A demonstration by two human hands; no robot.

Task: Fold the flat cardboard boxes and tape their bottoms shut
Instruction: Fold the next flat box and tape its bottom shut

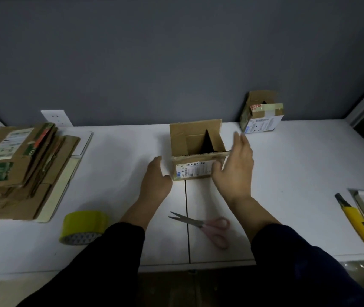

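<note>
The right hand [234, 171], fingers straight and spread, and the left hand [156, 180], loosely curled and holding nothing, flank the small cardboard box [196, 151]. It stands mid-counter [121, 156], flaps up, nothing visible inside, its bottom hidden. It looks formed. The next move is probably setting it by the taped box [262, 114], then taking a flat from the stack of flattened boxes [17, 165].

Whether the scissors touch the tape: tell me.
Apart. The head view shows the scissors and tape separated by a dark sleeve and bare table.

Matt brown cardboard box [195, 149], glossy yellow tape roll [83, 227], smooth white table [287, 162].
</note>
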